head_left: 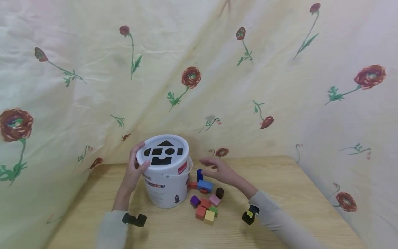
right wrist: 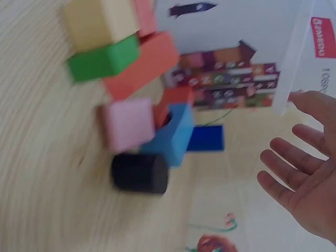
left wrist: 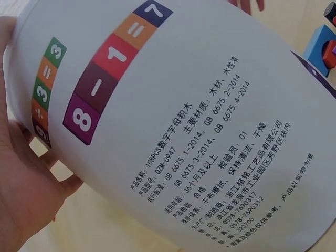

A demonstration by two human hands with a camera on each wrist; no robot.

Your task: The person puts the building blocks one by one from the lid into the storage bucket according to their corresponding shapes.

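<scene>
A white bucket stands upright on the table. Its white lid has several black shaped holes. My left hand grips the bucket at the left of its rim, thumb over the lid's edge. In the left wrist view that hand lies along the printed wall. My right hand hovers right of the bucket with nothing in it; its fingers spread in the right wrist view, close to the thin handle. Below it lie a dark blue block, a blue arch-like block and a black cylinder.
More loose blocks lie in front of the bucket's right side: pink, purple, red, yellow and green. A flowered cloth hangs behind the wooden table and at both sides.
</scene>
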